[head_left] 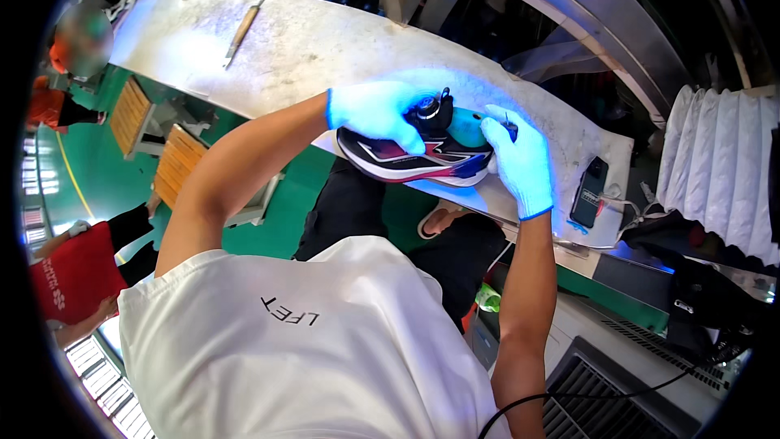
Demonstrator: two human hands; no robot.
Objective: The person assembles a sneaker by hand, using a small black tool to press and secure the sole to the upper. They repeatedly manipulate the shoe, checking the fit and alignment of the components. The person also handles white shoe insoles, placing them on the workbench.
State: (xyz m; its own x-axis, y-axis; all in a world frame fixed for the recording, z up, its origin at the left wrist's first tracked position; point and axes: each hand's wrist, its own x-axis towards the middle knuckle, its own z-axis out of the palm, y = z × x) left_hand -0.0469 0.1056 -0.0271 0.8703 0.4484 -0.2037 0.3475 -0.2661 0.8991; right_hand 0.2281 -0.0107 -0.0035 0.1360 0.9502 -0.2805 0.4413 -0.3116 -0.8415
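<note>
While both gloved hands close around it, the black, white and red sports shoe [414, 158] sits at the near edge of the pale workbench [325, 41]. The left hand [375, 110] grasps its upper from the left; the right hand [520, 162] grips the right end. A dark phone [588, 192] lies to the right, a wooden-handled tool [241, 32] far left.
</note>
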